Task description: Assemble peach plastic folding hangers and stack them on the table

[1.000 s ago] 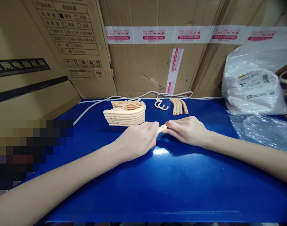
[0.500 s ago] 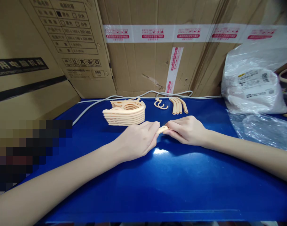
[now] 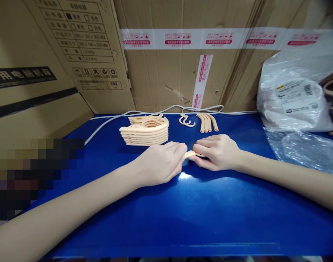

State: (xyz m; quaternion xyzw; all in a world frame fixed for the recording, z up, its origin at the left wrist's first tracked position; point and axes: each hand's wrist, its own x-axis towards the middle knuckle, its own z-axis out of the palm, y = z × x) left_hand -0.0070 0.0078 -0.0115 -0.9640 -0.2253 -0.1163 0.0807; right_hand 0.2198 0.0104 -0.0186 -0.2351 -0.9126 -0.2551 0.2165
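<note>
Between my two hands is a cream plastic hanger piece [image 3: 189,154], mostly covered by my fingers. My left hand [image 3: 162,162] pinches its left end, thumb and fingers closed. On the other side, my right hand [image 3: 215,152] is closed on the right part, where a thin cream strip shows under the fingers. Just behind my left hand stands a neat stack of cream folding hangers [image 3: 144,131]. Several curved cream hanger arms [image 3: 207,122] lie side by side beyond my right hand. Left of them are a few loose cream hooks [image 3: 186,120].
Cardboard boxes [image 3: 161,76] wall off the back and left of the blue table [image 3: 166,222]. A white cable [image 3: 106,124] runs along the back edge. At the right sits a clear plastic bag [image 3: 294,98] with a labelled white package inside; loose film spreads in front of it.
The piece between my hands has tilted slightly, and more of a thin cream strip shows beneath my right fingers. Both hands stay in almost the same place.
</note>
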